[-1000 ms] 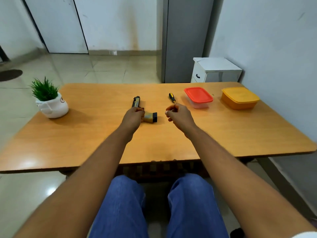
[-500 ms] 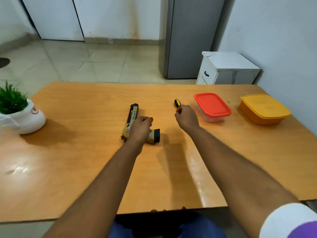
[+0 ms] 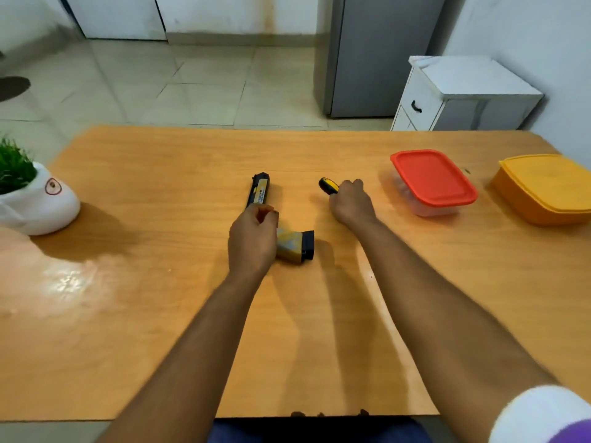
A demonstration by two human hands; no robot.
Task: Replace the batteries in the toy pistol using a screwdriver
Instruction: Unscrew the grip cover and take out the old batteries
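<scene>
Since half-second ago: my right hand (image 3: 351, 203) now closes over yellow-black screwdriver handle (image 3: 328, 185), grip holding it. Left hand (image 3: 252, 238) grips black-and-yellow plastic toy pistol (image 3: 293, 244), flat on wooden bench (image 3: 160, 314) beneath. Unscrewing likely next.

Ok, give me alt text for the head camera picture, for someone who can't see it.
A seated person's left hand grips a yellow and black toy pistol lying on a wooden table, while the right hand closes on a screwdriver. A red-lidded container, an orange container and a potted plant also sit there.
</scene>
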